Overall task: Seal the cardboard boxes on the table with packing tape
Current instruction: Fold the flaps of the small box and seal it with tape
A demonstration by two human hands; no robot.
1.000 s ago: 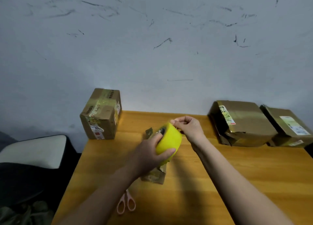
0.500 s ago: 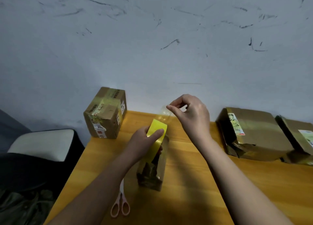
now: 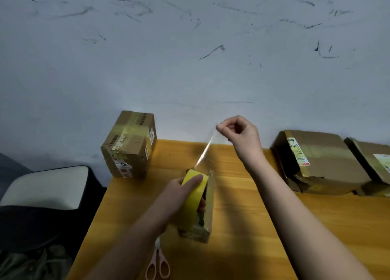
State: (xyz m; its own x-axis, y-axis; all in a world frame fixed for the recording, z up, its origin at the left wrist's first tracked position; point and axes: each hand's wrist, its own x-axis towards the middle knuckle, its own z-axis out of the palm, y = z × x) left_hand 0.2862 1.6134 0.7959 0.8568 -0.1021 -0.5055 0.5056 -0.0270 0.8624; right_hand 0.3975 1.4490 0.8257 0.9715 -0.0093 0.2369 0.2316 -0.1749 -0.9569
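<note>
We see the left hand point(image 3: 179, 193) clamped round the yellow tape roll point(image 3: 193, 192) standing on edge; right grip point(image 3: 238, 134) pinches the clear strip point(image 3: 205, 151), running up and away from the roll over the wooden surface point(image 3: 316, 227), toward the scuffed wall point(image 3: 190, 69).

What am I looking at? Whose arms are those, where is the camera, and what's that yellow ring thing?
The camera sits on a person's head, looking down, so the arms are theirs. The left hand holds a yellow tape roll. The right hand pinches the clear tape strip, stretched out from the roll. Under the roll, on the wooden table, stands a small box to be sealed. More cardboard boxes sit at the back: one on the left, two on the right. Pink scissors lie near the front edge.
</note>
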